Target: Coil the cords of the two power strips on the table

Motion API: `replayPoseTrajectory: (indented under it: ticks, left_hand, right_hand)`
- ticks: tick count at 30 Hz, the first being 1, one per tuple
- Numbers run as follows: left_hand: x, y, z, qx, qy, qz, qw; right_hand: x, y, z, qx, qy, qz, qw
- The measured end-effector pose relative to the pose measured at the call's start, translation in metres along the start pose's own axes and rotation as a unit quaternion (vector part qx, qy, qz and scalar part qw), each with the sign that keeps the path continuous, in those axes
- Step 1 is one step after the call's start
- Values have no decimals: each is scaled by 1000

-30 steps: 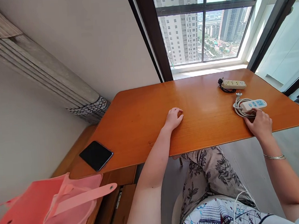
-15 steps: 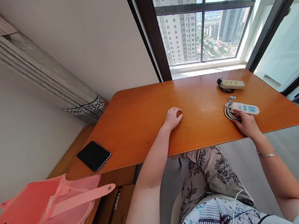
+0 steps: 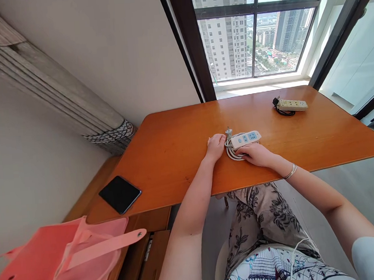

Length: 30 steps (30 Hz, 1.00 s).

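Observation:
A white power strip (image 3: 245, 139) with blue sockets lies in the middle of the wooden table, its white cord (image 3: 235, 152) coiled against its left end. The plug (image 3: 228, 132) sticks up at the top of the coil. My right hand (image 3: 256, 154) is closed on the near side of the strip and the coil, fingertips partly hidden. On the coil's left rests my left hand (image 3: 216, 145), loosely bent and holding nothing visible, its fingertips close to the cord; I cannot tell whether they touch it.
A cream power strip (image 3: 292, 105) with a black cord sits at the table's back right. A dark tablet (image 3: 120, 194) lies at the left edge of the table (image 3: 175, 158). Beside that corner stands a pink bag (image 3: 54, 262). A window (image 3: 260, 43) rises behind the table.
My right hand has brought the white power strip and its coiled cord leftward from the table's right side to beside my left hand. My left hand has stayed nearly in place.

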<state>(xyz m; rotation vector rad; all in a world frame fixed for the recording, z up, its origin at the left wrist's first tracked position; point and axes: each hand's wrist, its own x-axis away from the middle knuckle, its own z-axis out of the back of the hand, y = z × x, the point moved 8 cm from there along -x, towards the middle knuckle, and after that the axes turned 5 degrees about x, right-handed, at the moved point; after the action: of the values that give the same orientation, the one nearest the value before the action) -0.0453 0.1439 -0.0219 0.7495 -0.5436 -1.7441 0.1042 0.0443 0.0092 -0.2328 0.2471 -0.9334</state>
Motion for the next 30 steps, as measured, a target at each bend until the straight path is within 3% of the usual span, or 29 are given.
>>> replayPoseTrajectory:
  ticks: [6, 9, 13, 16, 21, 26, 30]
  left_hand:
    - [-4, -6, 7, 50, 20, -15, 998]
    - [-4, -4, 7, 68, 26, -34, 997]
    - [-3, -3, 7, 79, 36, -41, 995]
    - [-2, -3, 7, 81, 40, -44, 995]
    - [-2, -3, 10, 91, 54, -48, 993]
    - [-2, -4, 13, 112, 70, -29, 991]
    - [-2, -13, 20, 95, 101, 4, 990]
  right_hand:
    - [-40, -15, 3, 70, -18, 17, 997]
    - [-43, -8, 16, 69, 40, 59, 995]
    - [-35, 40, 43, -33, 213, 22, 976]
    - [-28, 84, 45, -120, 272, -45, 954]
    - [-28, 111, 31, -192, 232, -85, 950]
    - [-31, 83, 22, -115, 149, -24, 982]
    - [-31, 73, 18, -27, 106, -44, 993]
